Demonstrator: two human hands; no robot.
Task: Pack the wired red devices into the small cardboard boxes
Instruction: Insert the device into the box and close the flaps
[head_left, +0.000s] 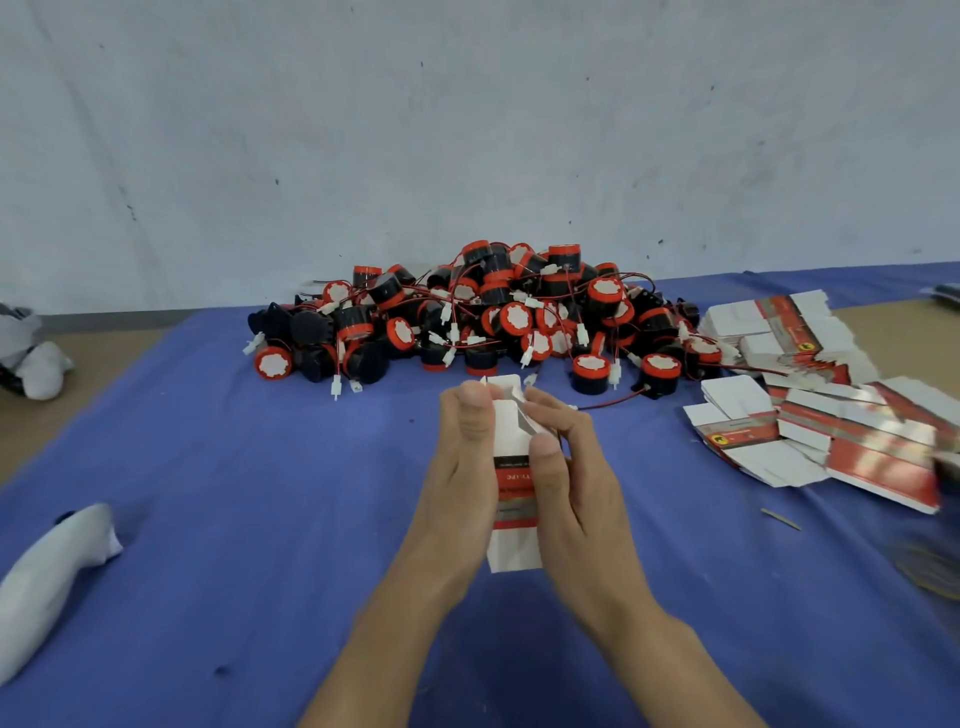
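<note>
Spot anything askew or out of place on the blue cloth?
A small sliver of debris lies loose on the blue cloth, right of the hands. The flat boxes lie fanned unevenly, and the devices sit in a tangled heap. No visible damage.

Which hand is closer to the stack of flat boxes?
Right. The right hand is on the held box on the side toward the flat boxes; the left hand grips its far side.

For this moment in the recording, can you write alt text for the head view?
Both hands, left hand and right hand, hold a small cardboard box above a blue cloth. Behind lies a pile of wired red devices; flat boxes lie at the right.
</note>
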